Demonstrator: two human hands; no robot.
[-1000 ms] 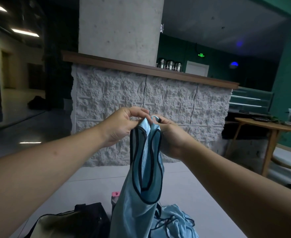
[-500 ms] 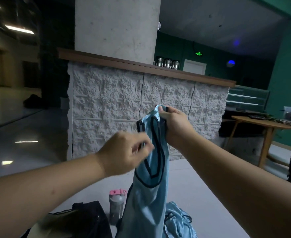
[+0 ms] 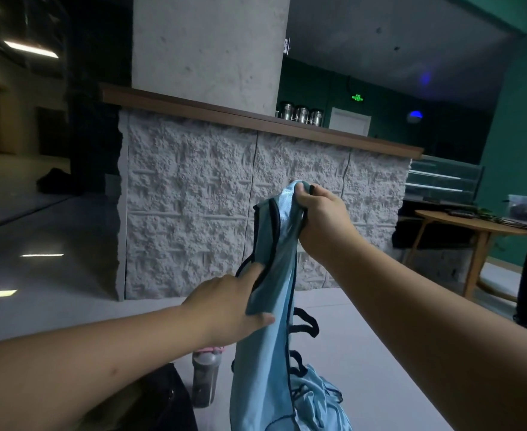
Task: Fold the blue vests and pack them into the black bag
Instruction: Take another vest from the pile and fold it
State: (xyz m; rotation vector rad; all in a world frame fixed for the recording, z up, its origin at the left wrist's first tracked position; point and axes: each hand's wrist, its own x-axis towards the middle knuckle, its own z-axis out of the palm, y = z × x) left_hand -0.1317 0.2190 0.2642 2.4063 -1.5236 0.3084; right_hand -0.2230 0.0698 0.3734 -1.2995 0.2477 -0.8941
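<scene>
Black bag (image 3: 159,396): lower left on the pale worktop (image 3: 365,353), partly hidden under the left forearm; opening not visible.

Bottle (image 3: 205,379): dark, pink cap, upright just right of the bag.

Left hand (image 3: 225,309): low and nearer the bag, fingers (image 3: 253,272) extended, index laid into the dark-trimmed opening, thumb under a fold at mid-height; pressing and pinching the cloth lightly rather than clenched round it.

Blue vest (image 3: 271,306): hanging, long axis near vertical, top at the right hand, lower end trailing down to the worktop; lies directly right of the left fingers and below the right ones.

Right hand (image 3: 321,219): higher, curled tight round the gathered top of the vest, carrying its weight.

Further vests (image 3: 321,399): crumpled heap on the worktop behind the hanging one, black straps looping up.

Judgement: fold likely across the vertical axis, left hand as the hinge point; bag reachable leftward.
</scene>
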